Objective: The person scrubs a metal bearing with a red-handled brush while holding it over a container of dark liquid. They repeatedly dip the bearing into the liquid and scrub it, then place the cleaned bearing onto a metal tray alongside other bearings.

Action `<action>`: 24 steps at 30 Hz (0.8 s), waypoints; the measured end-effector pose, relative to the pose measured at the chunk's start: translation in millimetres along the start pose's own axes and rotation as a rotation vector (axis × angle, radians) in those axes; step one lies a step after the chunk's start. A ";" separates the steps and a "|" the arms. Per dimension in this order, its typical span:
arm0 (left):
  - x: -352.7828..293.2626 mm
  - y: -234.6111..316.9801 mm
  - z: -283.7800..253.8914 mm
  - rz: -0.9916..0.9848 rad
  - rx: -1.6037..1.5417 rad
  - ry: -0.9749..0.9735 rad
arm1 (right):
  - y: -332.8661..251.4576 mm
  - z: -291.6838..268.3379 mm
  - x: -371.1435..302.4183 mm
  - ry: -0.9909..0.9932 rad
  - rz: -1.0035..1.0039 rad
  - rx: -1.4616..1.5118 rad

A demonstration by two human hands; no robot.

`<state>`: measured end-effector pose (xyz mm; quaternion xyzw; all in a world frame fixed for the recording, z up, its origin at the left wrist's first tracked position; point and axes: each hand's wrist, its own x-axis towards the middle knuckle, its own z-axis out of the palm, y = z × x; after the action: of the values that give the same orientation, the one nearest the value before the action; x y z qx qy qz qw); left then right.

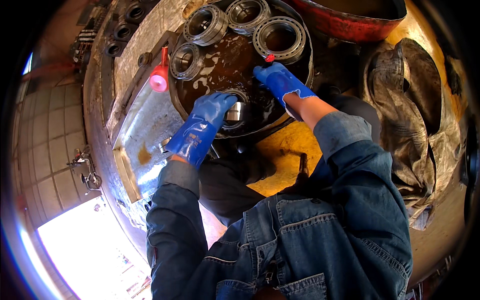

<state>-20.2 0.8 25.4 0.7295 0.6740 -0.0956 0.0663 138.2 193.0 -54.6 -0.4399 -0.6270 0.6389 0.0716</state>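
Observation:
My left hand (212,107), in a blue rubber glove, has its fingers closed over the left side of a shiny metal bearing (234,112) at the near side of a round pan (311,60) of dark liquid. To the right, my right hand (274,77), also gloved in blue, is curled over the liquid. A small red tip (270,58) shows just beyond its knuckles; what the fingers hold is hidden. Several more roller bearings (279,39) stand along the pan's far and left sides, partly wet.
Left of the pan, a red bottle with a spout (159,75) stands by a metal tray (150,127) with a wooden edge. A red tub (350,22) sits at the far right, above a crumpled dirty cloth (415,110). Dark rings (122,32) lie far left.

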 end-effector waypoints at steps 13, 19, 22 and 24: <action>-4.9 44.2 -44.3 -1.116 -0.895 -0.108 | 7.0 -12.4 -22.7 -0.160 -0.186 -0.508; -3.6 20.6 8.9 -1.038 -1.069 -0.005 | -6.7 -34.5 -27.3 -0.124 -0.315 -0.332; 2.1 29.6 7.7 -0.968 -1.345 0.075 | -13.4 -34.2 -29.8 -0.207 -0.022 0.229; -12.4 7.1 39.5 -1.006 -1.307 0.084 | -36.9 -23.1 -45.4 -0.345 0.047 0.337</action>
<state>-16.0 -20.7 -10.4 0.1576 0.8417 0.3249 0.4014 163.6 188.3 2.7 -0.3205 -0.5041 0.8017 0.0211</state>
